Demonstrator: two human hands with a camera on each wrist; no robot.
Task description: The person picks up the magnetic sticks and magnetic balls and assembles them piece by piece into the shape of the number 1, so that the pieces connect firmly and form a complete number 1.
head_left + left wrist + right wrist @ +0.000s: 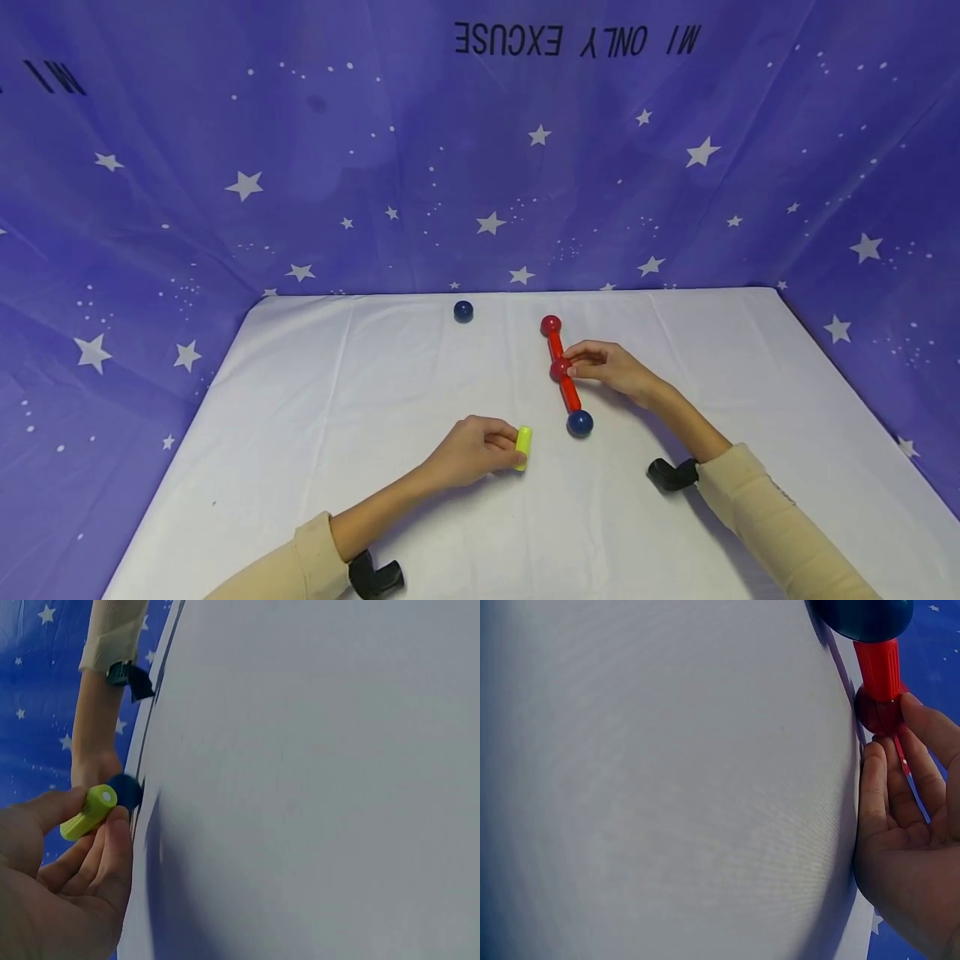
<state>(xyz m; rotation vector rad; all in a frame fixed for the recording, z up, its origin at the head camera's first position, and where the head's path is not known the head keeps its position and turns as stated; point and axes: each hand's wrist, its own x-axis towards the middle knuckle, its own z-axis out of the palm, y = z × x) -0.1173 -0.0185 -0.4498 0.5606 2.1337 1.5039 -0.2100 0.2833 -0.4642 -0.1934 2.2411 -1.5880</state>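
Observation:
My left hand (476,450) pinches a short yellow rod (523,448) between thumb and fingers, over the table's middle. In the left wrist view the rod's end (106,796) shows a pale round spot. Right of it, my right hand (611,368) holds the middle red ball (560,369) of a joined chain, thumb and fingertips on the ball. Two red rods (571,395) run from this ball, one to a red ball (551,325) at the far end, the other to a blue ball (580,423) at the near end. The right wrist view shows the ribbed near rod (880,671).
A loose dark blue ball (463,312) lies near the table's back edge, left of the chain. White cloth (360,375) covers the table. Purple star-printed curtains (420,167) stand behind and at both sides. Black wrist mounts (672,474) sit at both sleeves.

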